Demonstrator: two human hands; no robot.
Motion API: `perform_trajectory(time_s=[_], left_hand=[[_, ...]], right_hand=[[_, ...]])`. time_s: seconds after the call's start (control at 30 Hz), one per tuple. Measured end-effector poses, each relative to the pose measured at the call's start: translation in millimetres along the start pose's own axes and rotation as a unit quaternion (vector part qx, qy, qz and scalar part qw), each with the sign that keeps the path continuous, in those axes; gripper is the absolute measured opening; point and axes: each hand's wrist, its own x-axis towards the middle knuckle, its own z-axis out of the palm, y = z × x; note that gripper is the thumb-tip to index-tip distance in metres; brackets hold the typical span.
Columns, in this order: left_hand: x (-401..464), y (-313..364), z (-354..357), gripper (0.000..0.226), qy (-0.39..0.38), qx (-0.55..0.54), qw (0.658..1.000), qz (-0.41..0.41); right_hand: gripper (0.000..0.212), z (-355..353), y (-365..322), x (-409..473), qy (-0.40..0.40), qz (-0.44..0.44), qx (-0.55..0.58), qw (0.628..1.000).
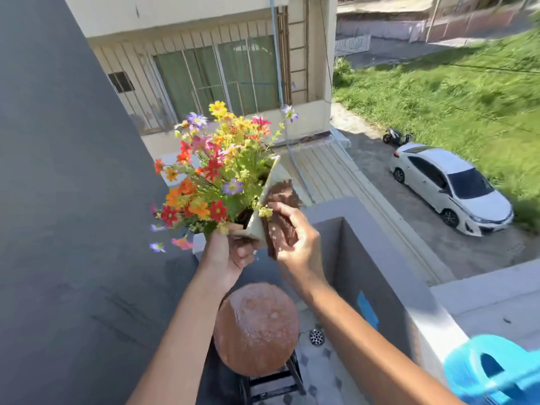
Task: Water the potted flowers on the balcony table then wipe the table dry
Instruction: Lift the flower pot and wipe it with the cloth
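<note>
My left hand is closed round the lower corner of the pale square planter of mixed artificial-looking flowers — red, orange, yellow, purple — and holds it lifted and tilted, well above the round reddish-brown worktop on its dark metal frame. So the pot is in the air in front of the dark grey wall, not on the worktop at all.

My right hand is pressed flat, fingers spread, holding a brown fuzzy cloth against the planter's outer side. I judge that I am drying the pot itself. The light blue plastic watering can sits at the lower right edge of view, on or just beside the pale balcony ledge, out of my hands — so the watering looks finished, though I cannot see wet soil to prove it.

The worktop shows pale speckles that may be drops or sun glare; I cannot tell which. I would say it remains to be checked for wet, and the pot has yet to be set down on it.

Counted: one planter, one cloth, one worktop, one watering can, two hands. Below, beyond the balcony, one white car and one parked scooter.
</note>
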Motion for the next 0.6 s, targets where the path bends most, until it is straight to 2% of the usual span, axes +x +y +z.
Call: perform_trajectory(time_s=[0.13,0.27,0.37,0.47,0.6], left_hand=[[2,-2,-8,0.017,0.012,0.020,1.000,0.001],[-2,0,-7,0.024,0.002,0.069,0.998,0.004],[-10,0,-8,0.029,-0.011,0.094,0.995,0.015],[-15,0,-14,0.037,-0.002,0.120,0.992,0.029],[-13,5,-27,0.025,0.041,0.191,0.980,0.040]], right_hand=[[0.029,4,10,-29,-0.024,0.092,0.057,0.994],[0.024,3,5,-14,0.003,0.097,0.099,0.990],[0.047,-13,-1,6,-0.043,0.168,0.069,0.982],[0.030,-18,2,45,0.075,0.095,-0.009,0.993],[0.018,-31,8,79,-0.009,0.119,-0.009,0.993]])
